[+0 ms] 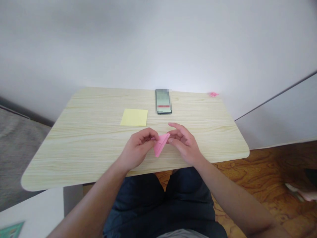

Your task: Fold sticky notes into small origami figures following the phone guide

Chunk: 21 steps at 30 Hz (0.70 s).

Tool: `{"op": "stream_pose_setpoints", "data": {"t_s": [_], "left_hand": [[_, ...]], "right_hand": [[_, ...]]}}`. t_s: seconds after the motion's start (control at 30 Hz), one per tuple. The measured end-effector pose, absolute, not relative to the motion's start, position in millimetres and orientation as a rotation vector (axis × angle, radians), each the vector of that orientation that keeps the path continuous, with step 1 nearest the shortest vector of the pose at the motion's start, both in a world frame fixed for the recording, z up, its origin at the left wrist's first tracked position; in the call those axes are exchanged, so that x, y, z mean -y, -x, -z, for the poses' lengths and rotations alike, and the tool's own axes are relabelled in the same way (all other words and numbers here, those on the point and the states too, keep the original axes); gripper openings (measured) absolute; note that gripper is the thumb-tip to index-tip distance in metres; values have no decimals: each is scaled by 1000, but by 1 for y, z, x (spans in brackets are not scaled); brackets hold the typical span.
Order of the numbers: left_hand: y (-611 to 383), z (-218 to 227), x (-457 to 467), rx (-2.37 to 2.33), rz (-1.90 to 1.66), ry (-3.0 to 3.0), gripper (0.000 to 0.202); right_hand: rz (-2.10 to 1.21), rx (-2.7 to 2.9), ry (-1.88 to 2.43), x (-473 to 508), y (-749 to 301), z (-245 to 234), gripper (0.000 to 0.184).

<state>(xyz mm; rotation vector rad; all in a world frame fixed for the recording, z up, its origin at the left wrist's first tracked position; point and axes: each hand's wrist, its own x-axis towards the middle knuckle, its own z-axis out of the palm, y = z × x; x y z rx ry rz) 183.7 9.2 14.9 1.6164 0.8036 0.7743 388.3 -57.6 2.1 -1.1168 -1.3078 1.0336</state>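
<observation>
A small pink sheet of paper [160, 144], folded into a triangle with crease lines, is held just above the near part of the table. My left hand [138, 145] pinches its left corner between thumb and fingers. On the other side, my right hand [184, 143] has its thumb and bent fingers at the upper right corner, with the index finger raised away from the paper. The fingertips of both hands partly hide the paper's corners.
A yellow pad of sticky notes [134, 117] lies left of centre on the wooden table [81, 142]. Behind my hands is a phone [163, 101] with a blurred screen. A small pink folded paper piece [213, 94] rests at the far right edge, against the white wall [158, 43].
</observation>
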Motion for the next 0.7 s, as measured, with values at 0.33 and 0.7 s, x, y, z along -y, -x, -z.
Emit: {"op": "stream_pose_setpoints", "data": {"t_s": [0.33,0.7], "left_hand": [[-191,-14,-26,-697,-631,-1461,7],[-189,-11,-25,-642,-574,-1447,6]], "right_hand": [[-1270,1301,1036,53,-391,5,33],[-1184,1377,1082,56,-390,9,27]]}}
